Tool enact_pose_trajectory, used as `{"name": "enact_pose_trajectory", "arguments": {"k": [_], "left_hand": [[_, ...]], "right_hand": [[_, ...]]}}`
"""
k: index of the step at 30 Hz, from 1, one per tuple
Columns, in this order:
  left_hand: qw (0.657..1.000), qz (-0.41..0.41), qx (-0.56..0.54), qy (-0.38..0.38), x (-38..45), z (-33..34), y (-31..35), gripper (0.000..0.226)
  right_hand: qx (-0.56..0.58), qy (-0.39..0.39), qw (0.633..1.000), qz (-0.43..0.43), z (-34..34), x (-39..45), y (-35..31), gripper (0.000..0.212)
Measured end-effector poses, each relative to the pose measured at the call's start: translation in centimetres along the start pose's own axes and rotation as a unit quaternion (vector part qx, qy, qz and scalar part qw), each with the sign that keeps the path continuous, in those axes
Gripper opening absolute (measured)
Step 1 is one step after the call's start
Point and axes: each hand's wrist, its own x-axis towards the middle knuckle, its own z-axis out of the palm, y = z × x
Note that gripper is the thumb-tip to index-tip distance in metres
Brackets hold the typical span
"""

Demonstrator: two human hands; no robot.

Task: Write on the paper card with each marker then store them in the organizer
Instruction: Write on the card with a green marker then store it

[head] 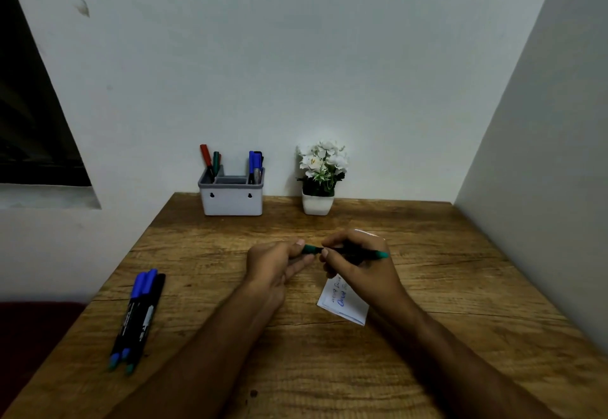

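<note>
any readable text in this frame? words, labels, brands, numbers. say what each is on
Nothing reads cleanly.
Paper card: several lines of handwriting, one in blue and the others in darker ink, seen at an angle and too small to read.
Markers on the table: pale print along the barrels, too blurred to read.
Organizer: no text, only two small keyhole slots.
Green marker in the hands: no print visible.

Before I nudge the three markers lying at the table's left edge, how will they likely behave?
The three markers look like smooth round barrels, so they will probably roll sideways if pushed across their length. They lie close to the table edge, so one could drop off. They seem light and stiff, so they should pick up easily.
</note>
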Motion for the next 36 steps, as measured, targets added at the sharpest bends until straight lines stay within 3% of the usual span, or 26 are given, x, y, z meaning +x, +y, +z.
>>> {"name": "enact_pose_trajectory", "arguments": {"k": [6,17,19,23,25,30,36], "left_hand": [[0.999,-0.013,-0.028,-0.024,-1.0,0.4,0.0,0.012],[0.995,0.046,-0.081,0.019,-0.5,0.6,1.8,0.027],[0.994,0.076,-0.075,0.040,-0.3,0.3,2.1,0.031],[0.978,0.186,-0.045,0.086,0.7,-1.7,3.9,0.033],[0.965,0.243,-0.011,0.096,1.0,-2.9,5.1,0.034],[0.942,0.319,0.078,0.068,1.8,-4.7,6.9,0.039],[0.888,0.403,0.196,0.103,3.7,-6.7,9.7,0.022]], "right_hand": [[-0.045,0.037,0.998,-0.037,0.4,0.6,0.7,0.012],[0.049,0.027,0.998,-0.033,3.1,2.5,0.3,0.007],[0.044,0.008,0.999,-0.023,3.9,2.7,0.2,0.011],[0.033,-0.081,0.996,-0.007,4.8,2.5,0.0,0.039],[0.008,-0.102,0.995,0.002,5.5,2.9,0.0,0.038],[-0.084,-0.060,0.994,-0.020,9.4,6.0,0.5,0.021],[-0.131,-0.023,0.990,-0.050,14.5,11.1,-0.4,0.017]]}}
